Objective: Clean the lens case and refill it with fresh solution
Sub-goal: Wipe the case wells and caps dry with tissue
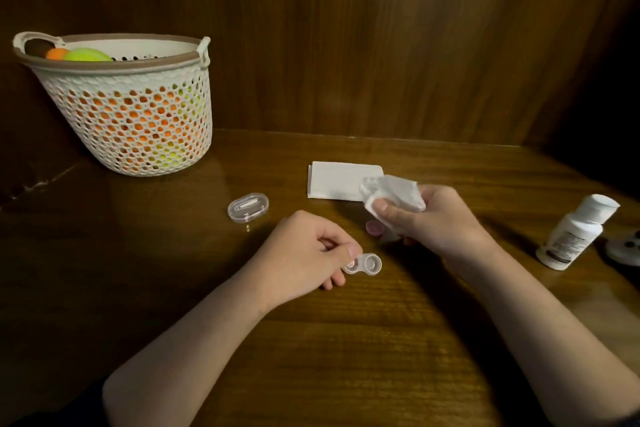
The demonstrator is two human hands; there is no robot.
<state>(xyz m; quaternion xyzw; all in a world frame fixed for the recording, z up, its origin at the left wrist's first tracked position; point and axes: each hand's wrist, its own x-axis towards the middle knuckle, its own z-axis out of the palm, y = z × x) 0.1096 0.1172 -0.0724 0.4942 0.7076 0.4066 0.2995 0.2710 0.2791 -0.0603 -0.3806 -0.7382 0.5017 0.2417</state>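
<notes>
From the head view I see my left hand [304, 253] pinching the lens case [364, 264] low over the surface [346, 357], in front of the folded tissue stack [341, 180]. My right hand [433, 222] grips a crumpled tissue [393, 194], fingers curled, just right of the case.

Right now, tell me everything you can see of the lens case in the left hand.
The lens case is a small clear plastic piece with two round wells joined side by side. Both wells are uncapped and face up; whether they hold any liquid cannot be told. The left hand pinches its left well between thumb and fingers, holding it roughly level just above or on the wooden table; contact with the table is unclear. The right well sticks out free. The crumpled tissue in the right hand is apart from it.
</notes>
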